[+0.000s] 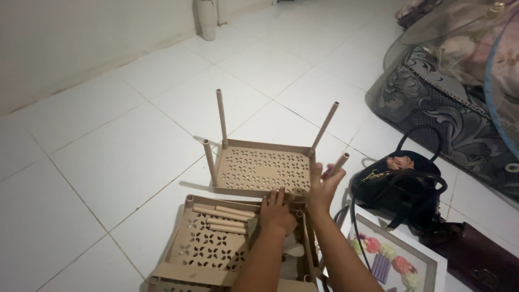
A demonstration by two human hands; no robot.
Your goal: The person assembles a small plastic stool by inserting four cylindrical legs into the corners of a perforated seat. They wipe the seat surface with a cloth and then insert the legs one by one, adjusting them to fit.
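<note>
Beige perforated shelf tray (262, 168), on white tiled floor (124, 157), four tube legs pointing upward. Right hand (323, 186): fingers closed around near-right tube leg (338, 165). Left hand (275, 212): flat, fingers extended, pressing tray's near edge. Second perforated tray (208, 246) just nearer, holding loose tubes (223, 219). Black handbag (403, 186) to the right, beside a floral picture frame (397, 257).

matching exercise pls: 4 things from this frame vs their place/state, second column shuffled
1. left hand
2. right hand
3. loose tubes
4. black handbag

a. lying in the near perforated tray
b. on the floor, right of the shelf
c. gripping an upright leg tube
d. flat on the edge of the beige shelf

Pairs: 1-d, 2-c, 3-a, 4-b
</note>
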